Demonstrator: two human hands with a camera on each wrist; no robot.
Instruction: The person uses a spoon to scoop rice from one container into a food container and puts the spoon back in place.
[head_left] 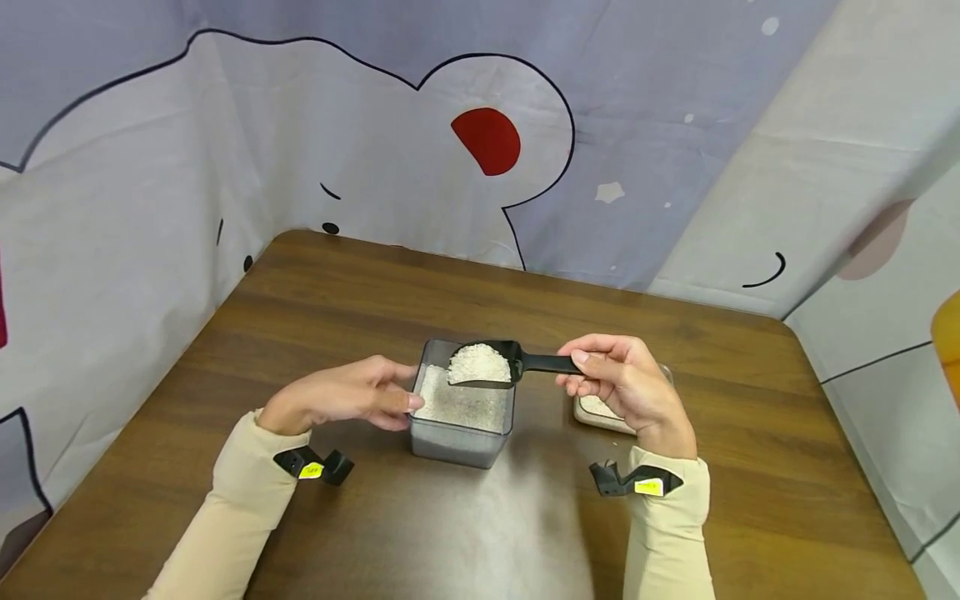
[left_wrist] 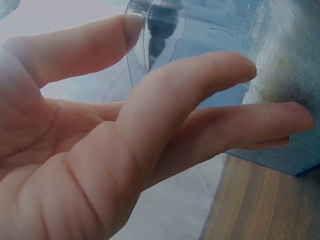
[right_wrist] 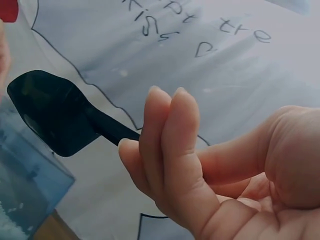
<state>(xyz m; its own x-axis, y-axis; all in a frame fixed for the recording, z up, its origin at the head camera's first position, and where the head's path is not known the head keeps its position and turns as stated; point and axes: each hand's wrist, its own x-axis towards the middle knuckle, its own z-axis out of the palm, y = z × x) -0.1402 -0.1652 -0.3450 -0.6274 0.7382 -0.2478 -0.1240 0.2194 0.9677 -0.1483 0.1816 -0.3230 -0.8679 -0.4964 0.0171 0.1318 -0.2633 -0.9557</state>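
A clear, smoky-grey square container (head_left: 457, 446) stands on the table with white rice grains (head_left: 457, 408) inside. My left hand (head_left: 352, 393) is at its left side, fingers and thumb fairly straight, fingertips right at the wall and rim. With thumb and fingers, my right hand (head_left: 630, 383) pinches the handle of a black scoop (head_left: 551, 363). The scoop's bowl carries a heap of rice (head_left: 480, 364) and overlaps the container's back right part in the head view. The right wrist view shows the bowl's dark underside (right_wrist: 50, 112) above the container (right_wrist: 40, 172).
A second, shallower clear container (head_left: 606, 421) with rice sits on the wooden table (head_left: 360, 292), partly hidden behind my right hand. A printed cloth (head_left: 360, 142) hangs along the table's back edge. Black camera mounts are strapped to both wrists.
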